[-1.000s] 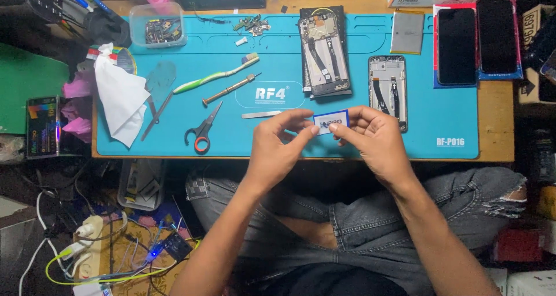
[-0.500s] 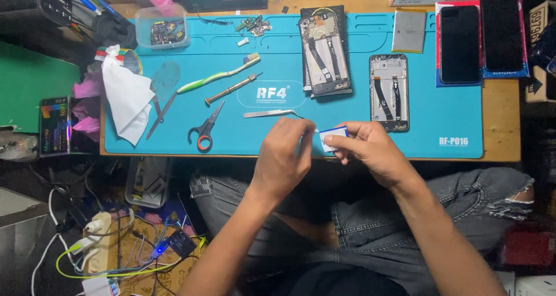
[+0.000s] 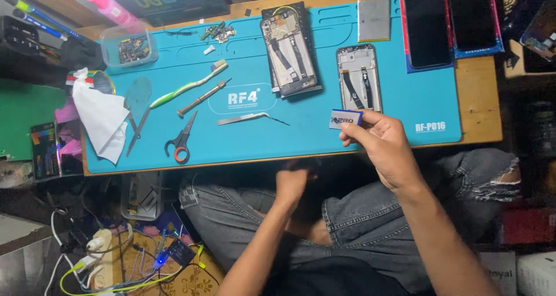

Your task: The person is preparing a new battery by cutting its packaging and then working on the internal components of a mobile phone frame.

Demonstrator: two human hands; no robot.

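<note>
Blue card (image 3: 346,119), small and flat, sits pinched in the fingers (image 3: 354,129) of my right hand (image 3: 379,148). I hold it just above the near edge of the blue mat (image 3: 324,131), right below the open phone frame (image 3: 359,77). My thumb and pointer are closed tight on one end, so most of the card sticks out to the left.

My left hand (image 3: 292,183) is down low by my lap, under the edge of the tabletop (image 3: 483,108). It looks curled, but I cannot tell if it holds anything.

To do this well, I think I should keep the pinch firm but soft, so the thin card does not bend. I should keep it flat and level, and steady my wrist near the mat edge. The tweezers (image 3: 249,119) lie just to the left, and the other open phone (image 3: 288,48) is farther up the mat. I should take care not to bump the little loose parts (image 3: 217,32) at the top, as they could scatter.
</note>
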